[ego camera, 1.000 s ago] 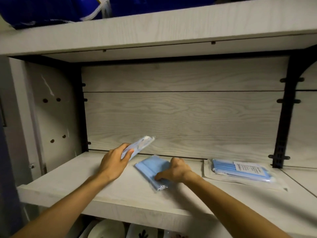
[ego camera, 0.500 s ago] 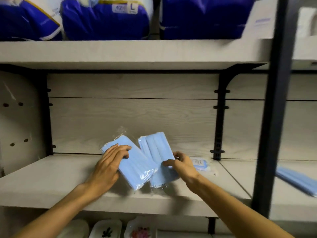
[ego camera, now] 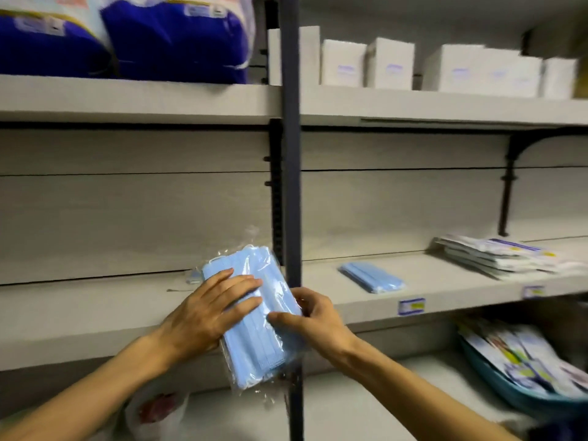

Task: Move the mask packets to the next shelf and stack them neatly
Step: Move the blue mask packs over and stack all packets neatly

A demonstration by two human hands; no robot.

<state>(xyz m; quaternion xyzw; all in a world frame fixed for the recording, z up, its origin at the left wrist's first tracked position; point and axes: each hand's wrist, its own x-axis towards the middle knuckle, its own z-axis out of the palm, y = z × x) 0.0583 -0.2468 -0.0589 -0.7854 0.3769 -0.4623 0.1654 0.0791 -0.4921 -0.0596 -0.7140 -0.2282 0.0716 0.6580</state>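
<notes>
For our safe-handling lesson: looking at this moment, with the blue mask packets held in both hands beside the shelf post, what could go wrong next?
1. The mask packets are only pinched between the left hand and right hand; the glossy wrap may let one slip out.
2. The dark upright post stands directly in their path, so they might snag.
3. Dropped carelessly, they could nudge the lone blue packet askew.

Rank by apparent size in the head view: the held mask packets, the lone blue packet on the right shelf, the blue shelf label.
1. Held mask packets, though nearness inflates them.
2. Lone blue packet.
3. Shelf label.
</notes>
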